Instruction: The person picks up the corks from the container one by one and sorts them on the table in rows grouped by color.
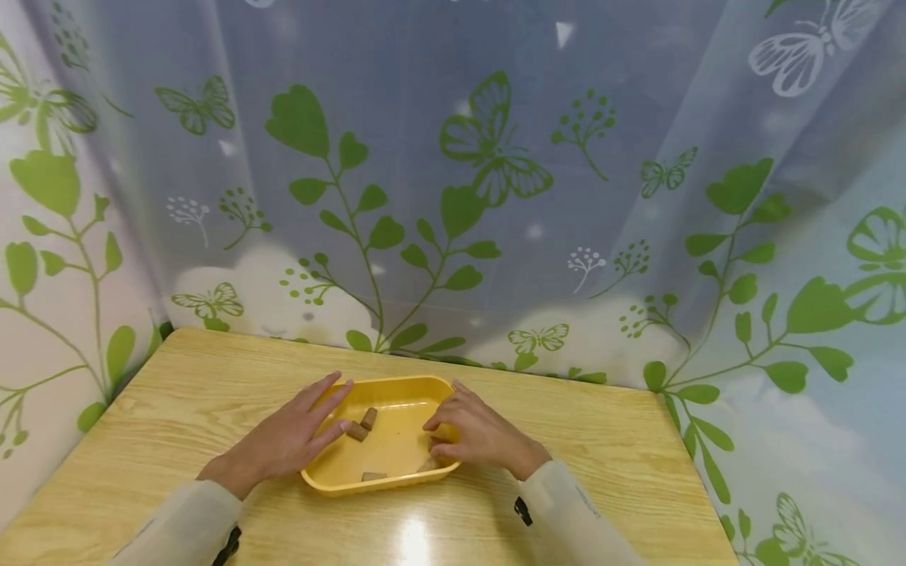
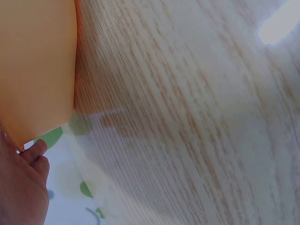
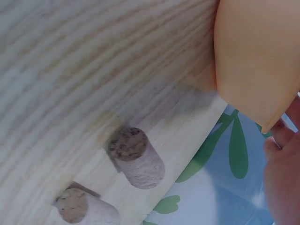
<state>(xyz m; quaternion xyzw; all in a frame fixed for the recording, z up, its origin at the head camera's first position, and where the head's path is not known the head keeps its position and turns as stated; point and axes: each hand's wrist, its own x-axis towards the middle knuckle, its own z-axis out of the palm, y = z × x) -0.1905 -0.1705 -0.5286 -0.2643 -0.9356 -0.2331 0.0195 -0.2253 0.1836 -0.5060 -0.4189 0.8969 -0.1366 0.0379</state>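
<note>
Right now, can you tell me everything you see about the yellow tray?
The yellow tray is oblong and smooth, like plastic, with rounded corners, raised walls and a rim. It sits flat on the wooden table. Brown corks lie inside: two close together on the left, one by the near wall, more at the right. The person's left grip seems to touch its left rim; the right grip reaches in at the right end.

Furniture: one table (image 1: 602, 464) with a light wood-grain top; its far edge runs along a printed curtain (image 1: 396, 39). The curtain is grey-blue with vertical folds, pale cloud shapes (image 1: 255, 271) low down, green leafy stems (image 1: 300, 122) and butterflies (image 1: 495, 153). Paler printed fabric (image 1: 793, 424) stands left and right. Lighting: one bright reflection (image 1: 414, 538) at the tabletop's near side.
</note>
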